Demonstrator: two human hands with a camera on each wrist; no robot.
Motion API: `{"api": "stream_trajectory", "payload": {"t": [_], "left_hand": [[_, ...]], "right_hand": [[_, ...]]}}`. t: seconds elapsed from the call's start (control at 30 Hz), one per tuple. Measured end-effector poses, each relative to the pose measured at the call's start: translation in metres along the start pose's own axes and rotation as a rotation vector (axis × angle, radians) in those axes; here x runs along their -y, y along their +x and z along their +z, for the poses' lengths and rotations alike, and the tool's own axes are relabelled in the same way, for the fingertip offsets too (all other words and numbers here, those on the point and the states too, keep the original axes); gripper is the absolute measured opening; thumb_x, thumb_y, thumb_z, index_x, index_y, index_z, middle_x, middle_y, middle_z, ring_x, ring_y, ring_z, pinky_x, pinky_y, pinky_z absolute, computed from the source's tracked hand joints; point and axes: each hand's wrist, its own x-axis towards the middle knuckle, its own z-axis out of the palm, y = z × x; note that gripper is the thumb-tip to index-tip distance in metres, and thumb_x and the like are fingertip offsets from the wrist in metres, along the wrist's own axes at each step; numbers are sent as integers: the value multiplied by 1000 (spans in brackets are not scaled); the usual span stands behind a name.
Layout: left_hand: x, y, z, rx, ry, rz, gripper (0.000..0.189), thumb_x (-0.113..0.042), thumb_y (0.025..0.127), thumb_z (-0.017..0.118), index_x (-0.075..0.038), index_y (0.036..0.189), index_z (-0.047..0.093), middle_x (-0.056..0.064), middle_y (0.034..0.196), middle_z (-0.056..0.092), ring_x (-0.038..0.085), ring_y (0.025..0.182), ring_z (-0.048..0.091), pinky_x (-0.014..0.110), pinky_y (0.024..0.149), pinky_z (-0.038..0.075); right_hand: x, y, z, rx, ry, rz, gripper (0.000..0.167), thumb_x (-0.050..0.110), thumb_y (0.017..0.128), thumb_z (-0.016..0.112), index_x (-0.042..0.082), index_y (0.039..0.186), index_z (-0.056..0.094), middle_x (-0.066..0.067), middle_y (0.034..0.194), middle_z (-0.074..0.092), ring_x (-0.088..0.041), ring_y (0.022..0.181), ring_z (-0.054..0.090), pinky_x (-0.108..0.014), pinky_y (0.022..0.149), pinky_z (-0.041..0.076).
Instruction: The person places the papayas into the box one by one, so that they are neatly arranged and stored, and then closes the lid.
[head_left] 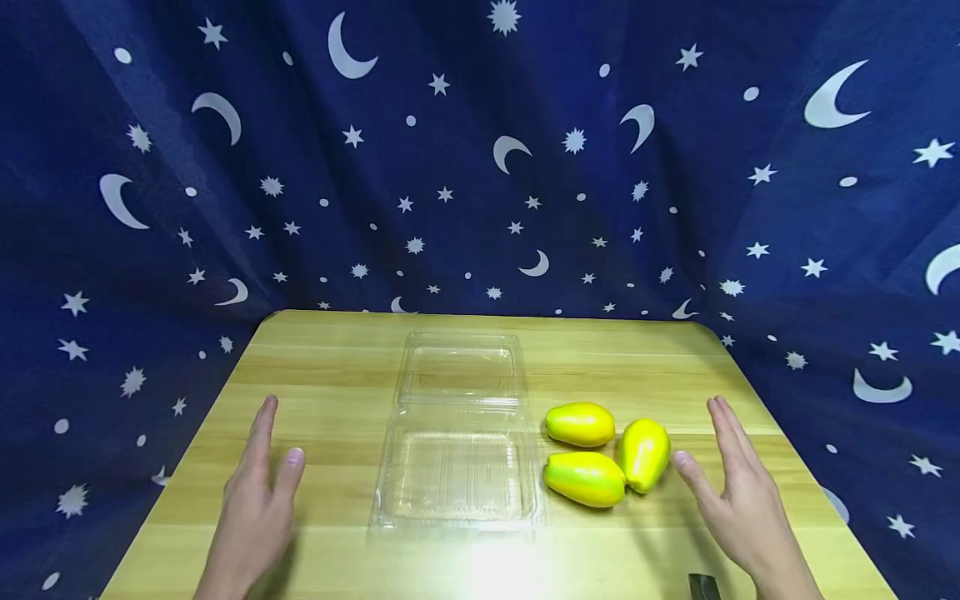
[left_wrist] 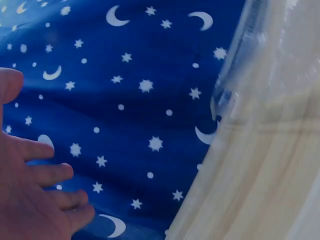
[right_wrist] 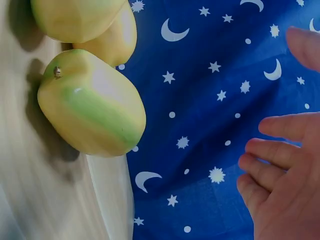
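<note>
Three yellow-green fruits, which look like papayas or mangoes, lie grouped right of centre: a back fruit (head_left: 580, 424), a front fruit (head_left: 584, 479) and a right fruit (head_left: 643, 454). To their left, a clear plastic clamshell box (head_left: 459, 475) lies unfolded, its lid (head_left: 461, 371) flat toward the back. My left hand (head_left: 253, 508) hovers left of the box, fingers straight, holding nothing. On the other side, my right hand (head_left: 742, 500) is held beside the right fruit, apart from it, its fingers extended and thumb spread. The right wrist view shows the fruits (right_wrist: 92, 105) near that hand.
A wooden table (head_left: 322, 375) carries everything, with rounded far corners. Dark blue cloth (head_left: 450, 150) printed with moons and stars hangs behind and along both sides. A small black object (head_left: 703, 587) sits at the front edge, near the right wrist.
</note>
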Motion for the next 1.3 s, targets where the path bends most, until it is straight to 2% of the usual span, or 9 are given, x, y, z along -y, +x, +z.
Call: {"api": "stream_trajectory", "payload": {"t": [0.13,0.27,0.43,0.6,0.67,0.77,0.87,1.03,1.3], "left_hand": [[-14,-7,2,-83,-88,10,71,-19,116,52,-38,176,19,10,182,25,51,162,31,49,138,28],[-20,-8,12,-136,-175,132,70,-4,112,54,-25,175,31,8,179,34,17,165,34,7,126,29],[-21,-2,29,-118,-239,233,69,3,110,54,-17,173,34,7,178,37,2,163,32,8,127,30],[-11,5,45,-34,-231,175,64,-7,113,54,-21,173,35,2,180,32,5,165,27,6,127,23],[-5,6,49,10,-227,129,63,-13,115,54,-27,173,34,-1,181,28,11,168,24,15,132,24],[4,8,57,86,-248,79,64,-17,116,54,-34,174,31,1,184,20,29,171,18,50,138,24],[11,8,64,186,-251,34,67,-21,116,53,-38,175,25,8,186,10,44,170,12,81,128,20],[18,5,73,335,-201,-13,71,-32,117,53,-37,177,16,16,185,6,52,168,9,88,124,13],[27,4,74,431,-192,-63,71,-36,116,55,-34,177,20,7,185,18,41,169,17,78,131,17]], "right_hand": [[7,1,-1,-23,8,4,89,30,106,73,26,178,20,-10,184,21,-54,163,28,-80,128,21],[11,4,-6,-24,-3,12,98,32,99,82,29,177,24,-9,182,27,-58,159,34,-84,123,26],[14,11,-15,-16,-1,8,107,33,90,92,33,175,28,-13,179,35,-60,154,38,-86,118,30],[13,17,-21,5,-7,27,113,33,83,97,38,174,29,-20,174,41,-63,150,43,-88,112,35],[12,18,-23,12,-13,39,115,34,82,98,38,174,30,-22,173,42,-64,148,44,-88,110,36],[7,18,-24,31,-16,43,117,34,80,99,38,174,30,-24,172,42,-64,148,44,-89,109,36],[-2,19,-24,54,-25,41,119,34,80,100,36,175,28,-25,173,40,-65,149,42,-89,109,35],[-18,21,-20,108,-31,45,123,37,79,100,34,176,25,-26,173,39,-67,146,42,-89,104,38],[-43,23,-3,235,-49,53,119,44,76,101,28,174,35,-35,161,51,-68,137,51,-83,98,47]]}}
